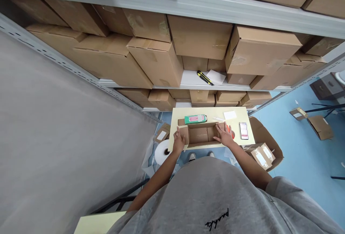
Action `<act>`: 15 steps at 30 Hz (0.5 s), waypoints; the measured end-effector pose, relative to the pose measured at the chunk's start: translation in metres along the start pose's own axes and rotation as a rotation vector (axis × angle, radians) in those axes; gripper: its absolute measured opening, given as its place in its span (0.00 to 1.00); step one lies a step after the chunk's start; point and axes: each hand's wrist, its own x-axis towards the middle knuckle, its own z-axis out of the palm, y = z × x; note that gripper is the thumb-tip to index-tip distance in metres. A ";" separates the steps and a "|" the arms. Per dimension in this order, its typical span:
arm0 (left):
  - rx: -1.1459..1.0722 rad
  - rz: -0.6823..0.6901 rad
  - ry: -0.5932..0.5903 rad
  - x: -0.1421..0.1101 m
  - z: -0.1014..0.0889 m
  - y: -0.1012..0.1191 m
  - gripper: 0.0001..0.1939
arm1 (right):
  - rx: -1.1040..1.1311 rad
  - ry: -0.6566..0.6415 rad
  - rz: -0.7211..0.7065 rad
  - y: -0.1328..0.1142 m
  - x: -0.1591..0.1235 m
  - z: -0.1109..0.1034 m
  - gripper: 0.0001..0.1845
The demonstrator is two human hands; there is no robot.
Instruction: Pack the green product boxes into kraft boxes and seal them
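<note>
So the tan cardboard box, a long open rectangular one [198, 136], is at the near edge of the pale yellow counter [211, 111], roughly mid-width, and I'd call this an early stage. Walls are up and the bottom looks formed, but the top's open and I can see down to bare cardboard inside. The left hand [179, 142] is at the folded-out left end flap [184, 131]; can't tell if it's pinching it or just touching. The right hand [224, 134] is open, fingers spread over the right end. The green rectangular package with a pink panel [195, 119] lies outside the box, just beyond its far side toward the left. The red-orange roll of tape [228, 128] sits partly hidden by the right hand, so no closing or taping of the top yet, as far as I can see.
</note>
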 end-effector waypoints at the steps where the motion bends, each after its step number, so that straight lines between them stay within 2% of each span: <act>1: 0.046 0.076 -0.010 -0.001 0.002 0.000 0.34 | 0.011 -0.028 0.013 0.003 0.001 0.003 0.47; 3: 0.112 0.212 -0.082 0.000 0.007 -0.001 0.34 | 0.059 -0.113 0.011 0.007 0.002 0.008 0.55; 5: 0.117 0.270 -0.199 0.001 0.013 -0.006 0.36 | 0.134 -0.184 -0.028 0.009 0.004 0.012 0.64; 7: 0.082 0.224 -0.293 0.004 0.020 -0.013 0.41 | 0.224 -0.212 -0.075 0.009 0.004 0.015 0.72; 10: -0.010 0.131 -0.383 0.007 0.032 -0.027 0.50 | 0.323 -0.157 -0.081 0.006 0.003 0.021 0.79; 12: -0.056 0.102 -0.421 0.010 0.038 -0.033 0.53 | 0.364 -0.086 -0.056 0.002 0.000 0.025 0.80; 15: -0.068 0.070 -0.439 0.015 0.043 -0.037 0.53 | 0.416 -0.027 -0.010 -0.002 -0.002 0.029 0.77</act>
